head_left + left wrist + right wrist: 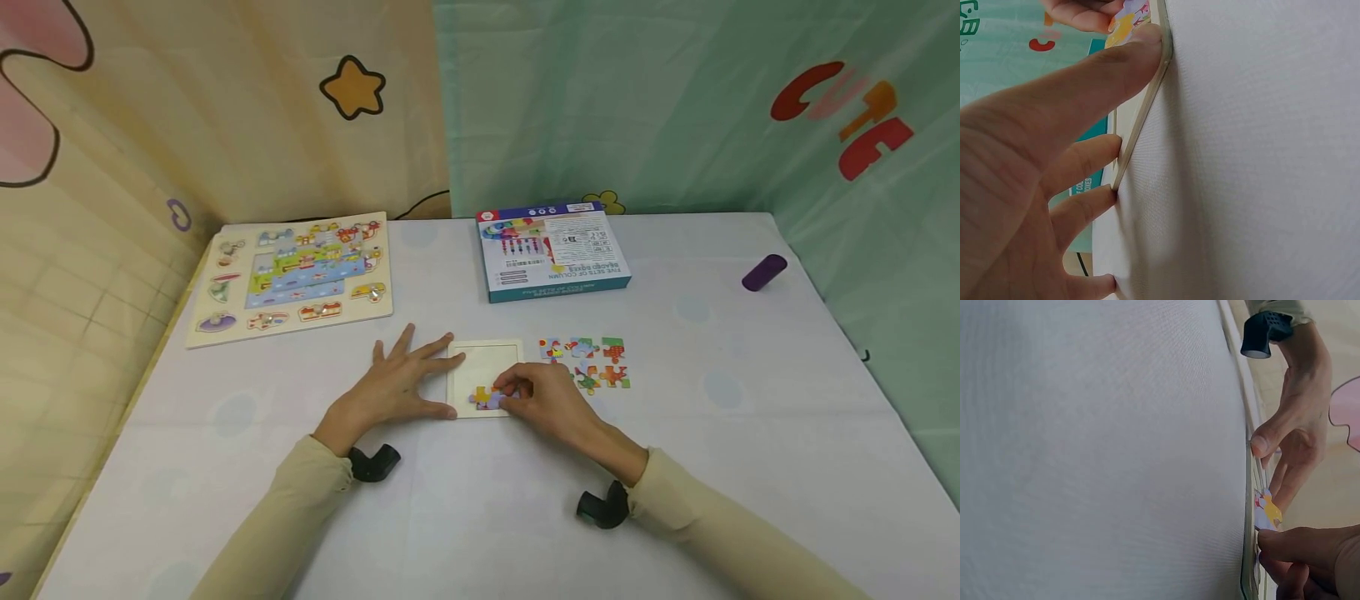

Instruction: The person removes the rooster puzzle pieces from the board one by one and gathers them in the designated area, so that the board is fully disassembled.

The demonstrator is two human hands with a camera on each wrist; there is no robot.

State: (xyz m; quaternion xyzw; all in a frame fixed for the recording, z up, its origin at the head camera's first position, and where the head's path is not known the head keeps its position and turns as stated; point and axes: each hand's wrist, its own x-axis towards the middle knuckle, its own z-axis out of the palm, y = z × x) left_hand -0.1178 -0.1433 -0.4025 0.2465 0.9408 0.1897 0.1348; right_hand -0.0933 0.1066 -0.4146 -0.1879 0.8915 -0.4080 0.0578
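Note:
A shallow white puzzle tray [483, 358] lies on the table. My left hand [397, 379] is spread at its left side, thumb on the lower left corner and fingertips at the left rim; the left wrist view shows the thumb [1129, 59] over the tray's edge. In the tray's lower part sit colourful jigsaw pieces [482, 397], yellow and lilac. My right hand [551, 402] pinches at their right end with thumb and index finger, partly hiding them. In the right wrist view the yellow and lilac piece [1267, 511] shows just beyond the right thumb [1291, 542].
Several loose jigsaw pieces [600, 358] lie in rows right of the tray, partly behind my right hand. A wooden picture board [300, 321] rests at the back left. A printed box [555, 254] lies at the back middle, a dark purple cylinder [764, 272] at the far right.

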